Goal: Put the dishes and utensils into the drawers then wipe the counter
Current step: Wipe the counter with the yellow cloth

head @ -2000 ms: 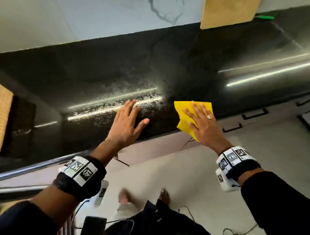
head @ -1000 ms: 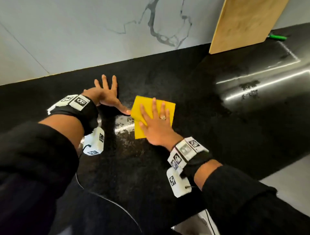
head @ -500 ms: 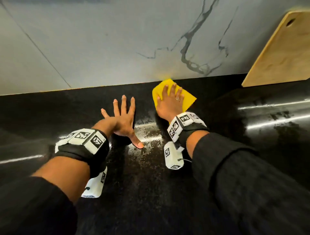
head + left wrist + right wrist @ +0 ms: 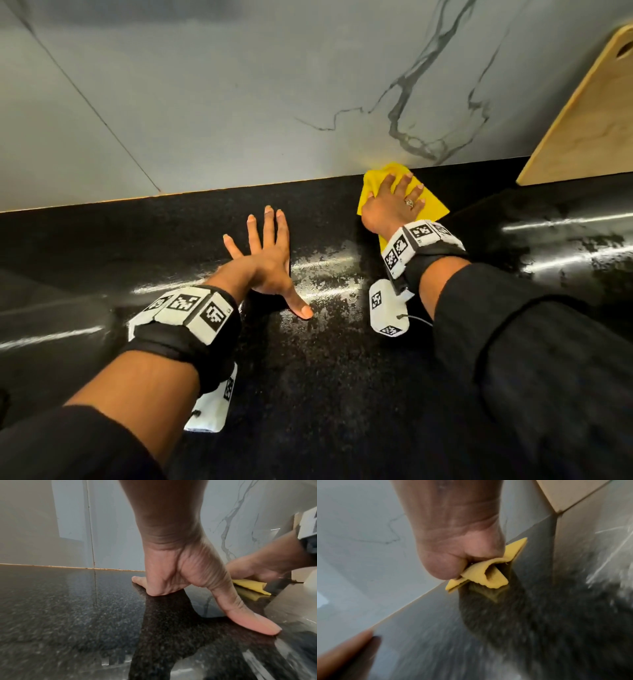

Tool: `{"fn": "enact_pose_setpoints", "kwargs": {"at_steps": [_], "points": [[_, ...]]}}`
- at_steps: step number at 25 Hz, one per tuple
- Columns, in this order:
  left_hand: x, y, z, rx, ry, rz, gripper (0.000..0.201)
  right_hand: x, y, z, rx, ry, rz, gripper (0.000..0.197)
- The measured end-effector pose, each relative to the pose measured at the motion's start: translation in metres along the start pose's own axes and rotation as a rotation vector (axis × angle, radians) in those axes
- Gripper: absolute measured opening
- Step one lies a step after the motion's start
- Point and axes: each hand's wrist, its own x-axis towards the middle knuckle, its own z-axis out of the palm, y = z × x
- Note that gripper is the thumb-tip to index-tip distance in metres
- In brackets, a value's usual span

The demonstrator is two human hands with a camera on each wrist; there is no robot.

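1. The yellow cloth point(image 4: 432, 205) lies on the black tabletop point(image 4: 325, 377) at its back edge, its far corner touching the marbled wall point(image 4: 239, 102).
2. The right hand point(image 4: 392, 205) presses down on the cloth with fingers straight and fanned; the right wrist view shows the near edge of the cloth point(image 4: 488, 577) buckled into a fold under the heel of the palm.
3. The left hand point(image 4: 263, 263) lies flat on the bare tabletop just to the left of the cloth, fingers spread and thumb out, holding nothing. It looks like a brace for the lean forward.
4. The cloth appears thin, light and limp, so it should bunch easily. A flat palm over its middle likely holds it better than a pinch at a corner.
5. The tabletop is glossy with wet streaks point(image 4: 325, 274) between the hands, so the cloth should glide with little drag.
6. A wooden cutting board point(image 4: 589, 113) leans against the wall at the right, with its foot on the back edge of the tabletop. A wipe carried rightward along the wall would meet it.
7. No dishes or utensils show on the visible tabletop.
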Motion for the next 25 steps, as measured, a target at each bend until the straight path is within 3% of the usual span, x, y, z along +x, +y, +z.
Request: {"fn": "enact_pose_setpoints", "kwargs": {"at_steps": [2, 4, 7, 9, 11, 12, 13, 14, 15, 17, 19, 20, 23, 25], "points": [[0.0, 0.0, 0.0, 0.01, 0.008, -0.009, 0.178, -0.016, -0.026, 0.006, -0.02, -0.061, -0.176, 0.061], [0.001, 0.0, 0.0, 0.013, 0.004, -0.008, 0.178, -0.05, -0.032, 0.022, -0.115, -0.138, -0.49, 0.059], [-0.003, -0.002, 0.002, -0.003, 0.029, 0.021, 0.174, -0.107, 0.012, 0.031, -0.175, -0.196, -0.785, 0.057], [-0.011, -0.009, 0.007, -0.019, 0.086, 0.071, 0.17, -0.11, 0.059, 0.021, -0.166, -0.149, -0.711, 0.059], [-0.027, -0.028, 0.013, -0.051, 0.138, 0.108, 0.163, -0.108, 0.083, 0.015, -0.086, -0.047, -0.362, 0.061], [-0.036, -0.042, 0.017, -0.087, 0.18, 0.087, 0.155, -0.109, 0.078, 0.016, -0.041, -0.024, -0.178, 0.059], [-0.045, -0.056, 0.021, -0.122, 0.245, 0.041, 0.141, -0.118, 0.059, 0.024, -0.013, -0.034, -0.086, 0.059], [-0.055, -0.072, 0.024, -0.159, 0.33, -0.034, 0.123, -0.136, 0.029, 0.039, -0.032, -0.072, -0.129, 0.061], [-0.065, -0.087, 0.024, -0.213, 0.416, -0.126, 0.102, -0.16, -0.003, 0.057, -0.073, -0.111, -0.282, 0.062], [-0.074, -0.112, 0.022, -0.337, 0.56, -0.267, 0.072, -0.216, -0.054, 0.09, -0.165, -0.211, -0.749, 0.063], [-0.08, -0.125, 0.021, -0.377, 0.644, -0.315, 0.059, -0.248, -0.075, 0.104, -0.29, -0.328, -1.116, 0.061], [-0.08, -0.124, 0.022, -0.37, 0.651, -0.307, 0.056, -0.245, -0.076, 0.102, -0.309, -0.353, -1.216, 0.058], [-0.069, -0.101, 0.028, -0.332, 0.625, -0.239, 0.054, -0.198, -0.064, 0.082, -0.284, -0.362, -1.261, 0.052], [-0.052, -0.07, 0.033, -0.309, 0.605, -0.137, 0.058, -0.149, -0.045, 0.063, -0.269, -0.3, -1.11, 0.052]]}}
